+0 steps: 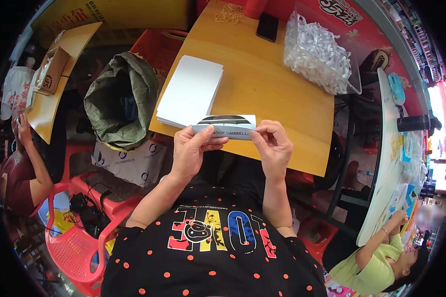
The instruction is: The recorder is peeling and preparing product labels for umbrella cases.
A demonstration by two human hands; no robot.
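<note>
Both hands pinch one small printed card (226, 126) between them, left hand (192, 151) with thumb on top and fingers curled underneath at the card's left end, right hand (272, 148) with thumb and forefinger pressed together on the right end, so each grip is closed on the card and nothing else. It's held flat-ish and level, just off the near edge of the wooden table (262, 89), right above the person's lap, which looks like a handy spot for folding or checking it since both elbows stay tucked in. Just past the left hand sits a neat stack of white sheets (191, 91), hanging a bit over the table's left corner, close enough to grab without leaning. Middle of the table is bare wood, so there's decent room to lay stuff down there. Further back on the right is a clear plastic bin (317, 52) full of little white loops or ties, pushed up to the right edge. At the far end there's a dark phone (267, 26) lying flat and a loose scatter of rubber bands (229, 13). Off the table to the left a green sack (116, 96) gapes open next to the stack, and a red plastic chair (79, 237) crowds the near left side. Other people sit at both sides, well apart from the hands.
</note>
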